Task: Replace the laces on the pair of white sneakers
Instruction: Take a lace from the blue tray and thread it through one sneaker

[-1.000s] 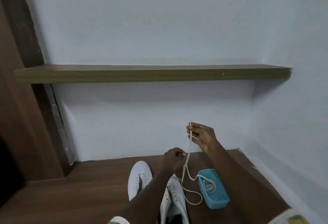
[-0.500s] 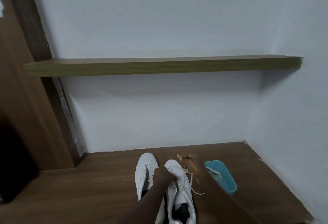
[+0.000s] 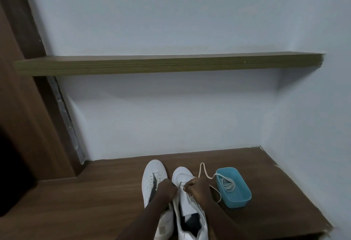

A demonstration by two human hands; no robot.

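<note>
Right hand [image 3: 196,189]: fingers curled, pinching the lace [image 3: 202,163] near its tip at the front eyelets, lower centre of the frame.
Left hand [image 3: 168,189]: curled on the eyelet edge of the worked sneaker [image 3: 182,174], holding it.
Lace: slack; it loops up beside the toe, then runs over the rim of the blue tub [image 3: 237,202] at lower right.
Sneakers: the worked one lies just beside the second sneaker [image 3: 152,175], both on the bench [image 3: 95,192].
Step, as I judge: threading the front eyelets.
Doing it well: keep the eyelet flap taut, feed the tip straight, draw the slack evenly so the lace stays flat and doesn't drag the tub.
</note>
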